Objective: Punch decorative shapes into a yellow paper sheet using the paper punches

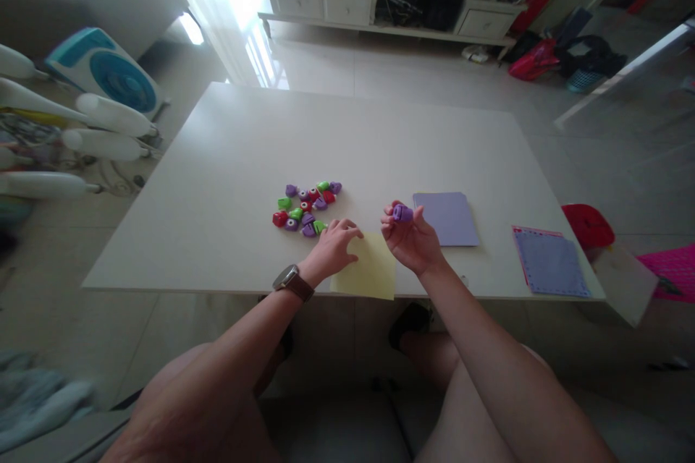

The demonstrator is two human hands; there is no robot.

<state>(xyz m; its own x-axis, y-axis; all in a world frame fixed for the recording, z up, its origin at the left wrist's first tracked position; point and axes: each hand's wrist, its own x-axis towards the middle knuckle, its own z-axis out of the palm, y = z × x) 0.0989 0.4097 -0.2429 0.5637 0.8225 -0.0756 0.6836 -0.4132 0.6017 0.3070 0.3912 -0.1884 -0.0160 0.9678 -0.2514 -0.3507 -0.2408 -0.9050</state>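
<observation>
My right hand (410,239) is raised over the table near its front edge, its fingers closed round a small purple piece (402,213). Beside it on the left, my left hand (337,247) has its fingers apart, over the left side of a yellow paper sheet (374,275), with nothing visible in it. Just beyond my left hand lies a loose group of several small pieces, among them a red one (279,218), a green one (284,203) and a purple one (292,190). A purple square sheet (448,221) lies right of my right hand.
The white table (228,152) spans the middle of the view. Blue-purple sheets (554,264) lie at its right end, near a red stool (589,224). A blue-and-white appliance (108,72) stands at the left, and a white cabinet (347,7) beyond.
</observation>
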